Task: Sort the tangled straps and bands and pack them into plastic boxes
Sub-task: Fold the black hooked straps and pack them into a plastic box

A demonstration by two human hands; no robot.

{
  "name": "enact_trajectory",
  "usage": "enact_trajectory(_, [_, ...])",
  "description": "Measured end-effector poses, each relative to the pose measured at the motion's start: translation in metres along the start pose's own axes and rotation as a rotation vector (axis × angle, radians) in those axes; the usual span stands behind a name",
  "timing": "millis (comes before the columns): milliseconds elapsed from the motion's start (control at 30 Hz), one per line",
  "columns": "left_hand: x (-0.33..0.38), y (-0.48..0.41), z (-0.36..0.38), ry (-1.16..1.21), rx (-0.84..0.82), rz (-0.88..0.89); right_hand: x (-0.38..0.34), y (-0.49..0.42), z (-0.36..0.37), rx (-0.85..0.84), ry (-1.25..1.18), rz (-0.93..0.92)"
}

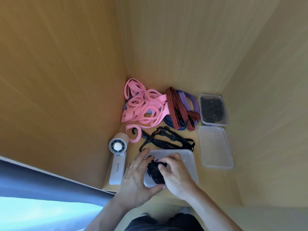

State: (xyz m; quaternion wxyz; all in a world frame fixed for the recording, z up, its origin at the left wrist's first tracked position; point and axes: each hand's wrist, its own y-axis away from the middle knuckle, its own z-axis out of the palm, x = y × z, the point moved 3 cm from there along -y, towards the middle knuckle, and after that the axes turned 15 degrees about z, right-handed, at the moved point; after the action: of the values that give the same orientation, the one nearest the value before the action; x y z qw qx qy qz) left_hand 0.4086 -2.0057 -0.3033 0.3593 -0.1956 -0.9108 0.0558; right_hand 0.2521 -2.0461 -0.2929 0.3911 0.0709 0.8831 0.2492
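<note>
Plainly, MINISO on white fan (117, 165), right hand (176, 175) gripping black straps (154, 172) in box (190, 162).

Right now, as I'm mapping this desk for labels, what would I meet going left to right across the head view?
White handheld fan → pink bands → striped straps → clear box of black straps.

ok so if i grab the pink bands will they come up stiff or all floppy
Probably floppy: the pink bands lie in soft loops and curls. Likely to lift as one tangled clump, since the loops thread through each other. They may drag the striped straps touching their right edge.
</note>
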Motion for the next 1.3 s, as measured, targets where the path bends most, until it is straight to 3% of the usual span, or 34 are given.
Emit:
enact_trajectory(133, [0.000, 0.001, 0.003, -0.014, 0.012, -0.011, 0.009, 0.000, -0.004, -0.060, 0.232, 0.011])
enact_trajectory(467, [-0.001, 0.000, 0.008, -0.064, -0.047, -0.008, 0.004, -0.021, -0.002, -0.053, 0.159, 0.155])
enact_trajectory(767, [-0.002, 0.003, 0.016, -0.060, -0.082, 0.002, 0.007, -0.019, -0.001, -0.027, 0.082, 0.170])
enact_trajectory(1100, [-0.006, -0.004, 0.015, -0.149, -0.214, -0.020, -0.004, -0.024, -0.006, -0.273, 0.004, 0.272])
enact_trajectory(1301, [0.000, -0.017, 0.018, -0.258, -0.259, -0.107, -0.006, -0.022, -0.017, -0.347, 0.178, 0.215])
